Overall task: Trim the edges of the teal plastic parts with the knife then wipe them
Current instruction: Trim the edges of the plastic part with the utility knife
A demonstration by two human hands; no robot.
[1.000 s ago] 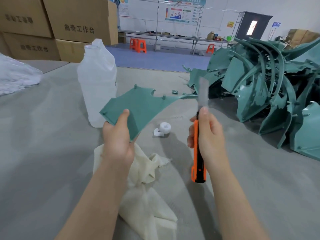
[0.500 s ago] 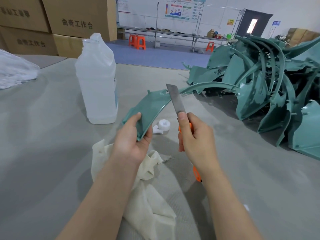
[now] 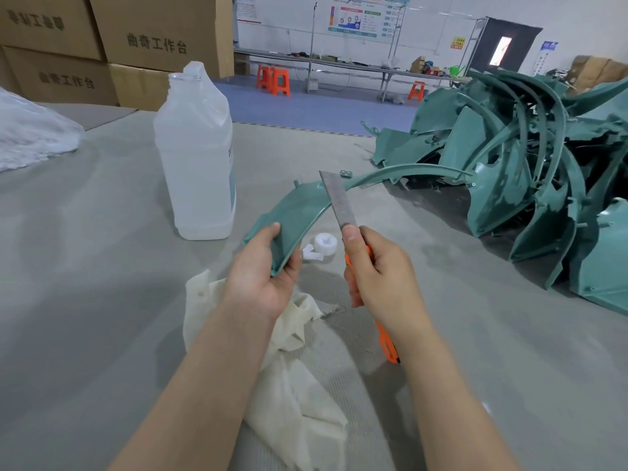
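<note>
1. Two hands work just to the right of the bottle [image 3: 197, 158]. The left hand [image 3: 263, 280] grasps the near end of the teal part [image 3: 306, 212], with the thumb on its face and the fingers curled beneath. The right hand [image 3: 380, 277] is clenched round the orange-handled knife [image 3: 338, 202], with the thumb pressed at the base of the blade.
2. The teal part is held in the air, clear of the tabletop [image 3: 102, 266]. Its long curved arm reaches away from the bottle toward the pile of teal parts [image 3: 526, 164].
3. A second ago the part's broad face was turned toward the camera. The knife then stood apart from it, on the side away from the bottle. The part has since been rolled edge-up and the blade brought in, so that it now crosses the rim. Whether steel touches plastic I cannot tell.
4. I judge that positioning is done and a trimming stroke along this rim comes next.
5. Wiping is not yet begun. The cloth [image 3: 295, 385] lies on the tabletop below the hands, nearer the person than the bottle.
</note>
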